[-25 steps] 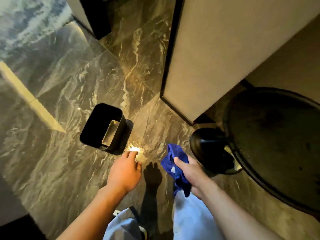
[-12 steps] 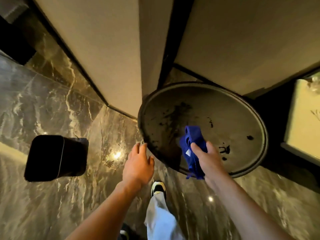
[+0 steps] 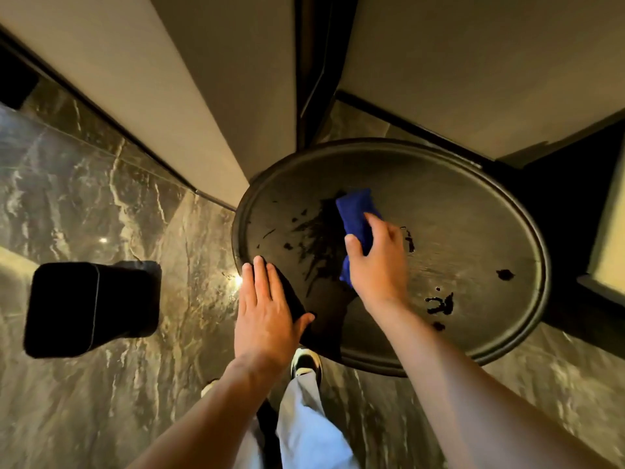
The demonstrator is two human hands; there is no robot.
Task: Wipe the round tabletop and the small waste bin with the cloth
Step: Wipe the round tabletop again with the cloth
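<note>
Here the right hand point(image 3: 375, 265) presses the folded blue cloth point(image 3: 355, 214) onto the round bench point(image 3: 473, 204) beside dark smears point(image 3: 314, 245); the left hand point(image 3: 265, 309), flat and empty, steadies its rim. Overlapping strokes should work best. The waste bin point(image 3: 88, 308) stands apart on the floor.

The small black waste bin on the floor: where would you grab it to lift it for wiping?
Probably by the top rim of the small black waste bin, reaching down from above with the free left hand. It stands upright with smooth, slightly tapered walls and no visible handle, so the rim seems the surest hold.
</note>
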